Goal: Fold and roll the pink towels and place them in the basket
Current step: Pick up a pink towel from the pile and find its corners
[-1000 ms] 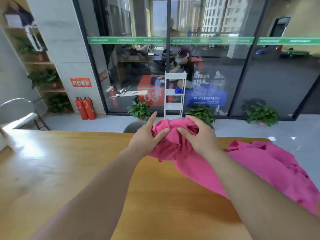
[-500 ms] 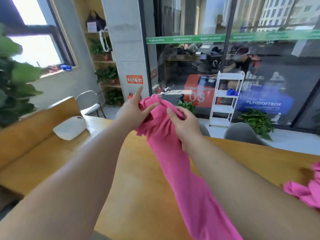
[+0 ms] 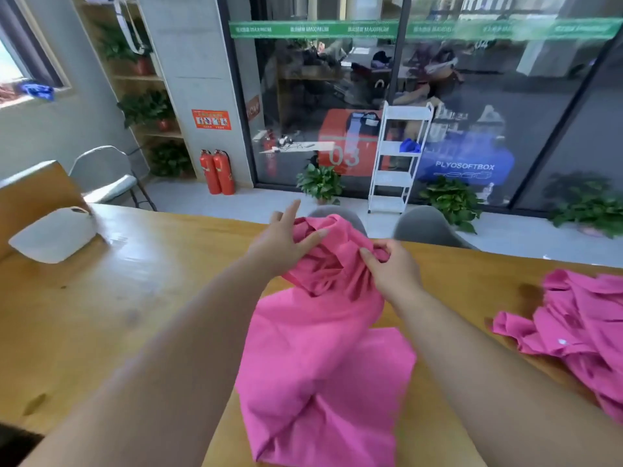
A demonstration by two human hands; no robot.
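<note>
A pink towel [image 3: 320, 358] hangs bunched from both of my hands above the wooden table [image 3: 135, 298], and its lower part lies spread on the tabletop. My left hand [image 3: 283, 244] holds the upper left of the bunch between thumb and fingers. My right hand [image 3: 391, 264] pinches the upper right edge. More pink towels [image 3: 580, 328] lie in a crumpled heap on the table to the right. A white basket [image 3: 55, 235] sits at the table's far left.
Two grey chair backs [image 3: 428, 227] stand behind the table's far edge. Beyond them are a white shelf rack [image 3: 397, 156], potted plants, two red fire extinguishers [image 3: 217, 171] and a glass wall. A chair [image 3: 108, 176] stands at the left.
The towel has come down from raised in the air, and its lower part now lies on the table. My view has swung back right, showing the towel heap again.
</note>
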